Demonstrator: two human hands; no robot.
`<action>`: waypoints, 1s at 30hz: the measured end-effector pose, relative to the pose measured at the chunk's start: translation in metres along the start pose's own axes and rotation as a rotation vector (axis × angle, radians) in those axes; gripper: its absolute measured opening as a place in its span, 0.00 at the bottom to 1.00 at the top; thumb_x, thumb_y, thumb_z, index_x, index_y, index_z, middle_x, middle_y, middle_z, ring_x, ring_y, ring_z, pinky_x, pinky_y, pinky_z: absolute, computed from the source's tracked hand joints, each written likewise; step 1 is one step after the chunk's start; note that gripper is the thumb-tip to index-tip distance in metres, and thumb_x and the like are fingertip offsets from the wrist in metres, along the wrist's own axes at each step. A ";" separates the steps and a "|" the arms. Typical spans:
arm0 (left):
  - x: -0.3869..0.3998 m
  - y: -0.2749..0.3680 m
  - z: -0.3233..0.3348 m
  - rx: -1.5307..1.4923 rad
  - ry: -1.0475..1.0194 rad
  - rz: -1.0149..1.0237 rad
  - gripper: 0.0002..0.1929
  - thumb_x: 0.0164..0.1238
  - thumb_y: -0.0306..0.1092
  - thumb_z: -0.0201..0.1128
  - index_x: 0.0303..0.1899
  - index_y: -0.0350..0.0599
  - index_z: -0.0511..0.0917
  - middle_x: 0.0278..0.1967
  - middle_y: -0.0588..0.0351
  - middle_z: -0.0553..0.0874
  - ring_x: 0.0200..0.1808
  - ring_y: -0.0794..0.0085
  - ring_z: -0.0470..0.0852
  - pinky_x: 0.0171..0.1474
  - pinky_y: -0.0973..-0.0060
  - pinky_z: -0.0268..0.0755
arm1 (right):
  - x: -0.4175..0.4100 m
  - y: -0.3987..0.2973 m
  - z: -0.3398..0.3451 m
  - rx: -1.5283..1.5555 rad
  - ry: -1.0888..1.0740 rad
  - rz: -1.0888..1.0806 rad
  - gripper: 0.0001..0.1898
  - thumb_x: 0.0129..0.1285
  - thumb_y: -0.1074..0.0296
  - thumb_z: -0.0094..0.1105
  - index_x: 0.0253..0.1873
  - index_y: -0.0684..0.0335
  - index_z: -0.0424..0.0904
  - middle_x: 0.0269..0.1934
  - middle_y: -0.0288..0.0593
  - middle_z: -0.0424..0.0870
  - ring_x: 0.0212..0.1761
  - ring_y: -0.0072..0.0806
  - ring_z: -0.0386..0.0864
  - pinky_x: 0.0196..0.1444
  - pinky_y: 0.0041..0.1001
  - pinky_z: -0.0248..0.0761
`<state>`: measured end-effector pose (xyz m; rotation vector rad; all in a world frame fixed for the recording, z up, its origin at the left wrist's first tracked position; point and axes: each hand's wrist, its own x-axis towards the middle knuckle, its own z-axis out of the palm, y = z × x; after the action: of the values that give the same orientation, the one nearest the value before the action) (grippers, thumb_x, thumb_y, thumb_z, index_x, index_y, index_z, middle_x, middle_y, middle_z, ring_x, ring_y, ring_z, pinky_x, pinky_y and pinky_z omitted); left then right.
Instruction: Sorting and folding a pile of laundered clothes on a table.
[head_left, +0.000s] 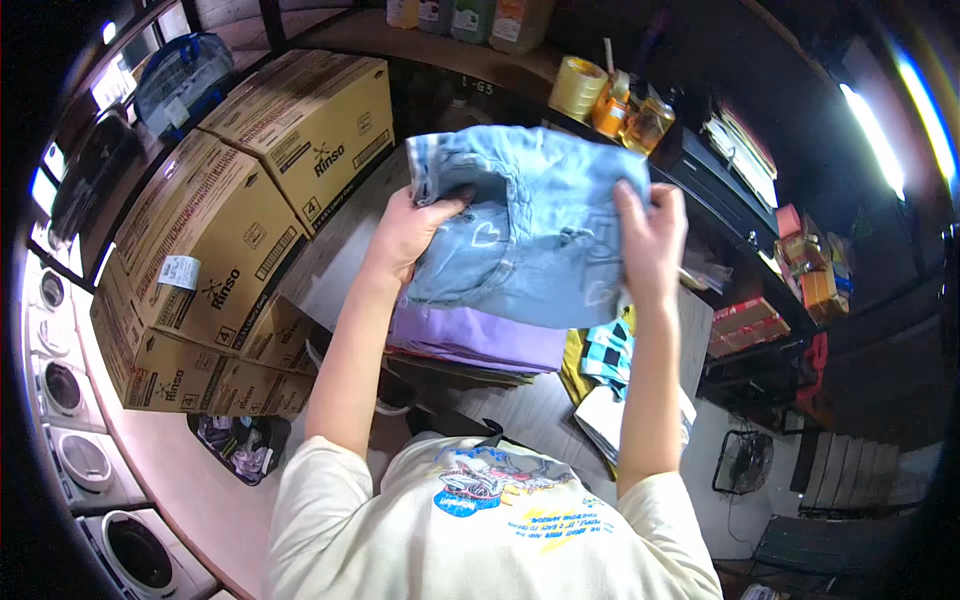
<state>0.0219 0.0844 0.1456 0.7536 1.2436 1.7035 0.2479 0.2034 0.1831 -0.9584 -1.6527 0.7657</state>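
Note:
Both hands hold up a light blue denim garment (540, 255) with stitched or drawn heart shapes on it, folded compactly. At its left edge, my left hand (420, 225) grips the cloth, thumb on the near face. My right hand (651, 232) pinches the opposite edge between thumb and fingers. Below the denim lies a stack of folded clothes with a purple cloth (480, 339) on top. To the right of that stack are a blue, black and white checked cloth (606, 352), a mustard-yellow cloth (574, 367) and a folded white cloth (602, 420), partly behind my right forearm.
Large cardboard cartons (217, 240) stand at the left, beyond them a row of washing machines (135, 551). A basket of clothes (244, 446) sits low left. Tape rolls (577, 86) and bottles (648, 124) line the dark shelf at the back. A fan (742, 461) stands right.

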 end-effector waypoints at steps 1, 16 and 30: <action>0.007 -0.003 -0.005 0.078 0.022 0.013 0.12 0.59 0.31 0.68 0.43 0.36 0.83 0.39 0.53 0.87 0.41 0.71 0.84 0.44 0.72 0.77 | 0.001 0.039 0.014 -0.184 0.027 -0.077 0.18 0.61 0.62 0.67 0.43 0.69 0.69 0.30 0.45 0.78 0.31 0.25 0.74 0.34 0.29 0.69; 0.023 -0.091 -0.032 1.112 0.243 0.078 0.33 0.54 0.37 0.69 0.61 0.36 0.66 0.49 0.35 0.81 0.50 0.45 0.81 0.50 0.57 0.74 | -0.034 0.128 0.065 -0.683 -0.194 0.235 0.27 0.60 0.62 0.62 0.61 0.65 0.64 0.40 0.61 0.82 0.43 0.58 0.79 0.49 0.47 0.72; -0.028 -0.132 -0.021 1.568 -0.100 0.522 0.26 0.67 0.47 0.53 0.66 0.56 0.70 0.69 0.57 0.67 0.71 0.57 0.61 0.71 0.41 0.40 | -0.146 0.116 0.103 -0.780 -0.245 -0.096 0.33 0.68 0.48 0.47 0.68 0.70 0.64 0.72 0.54 0.59 0.77 0.47 0.49 0.74 0.54 0.36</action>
<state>0.0550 0.0666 0.0141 2.1322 2.3606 0.6572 0.1961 0.1280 -0.0087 -1.3342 -2.2584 0.1480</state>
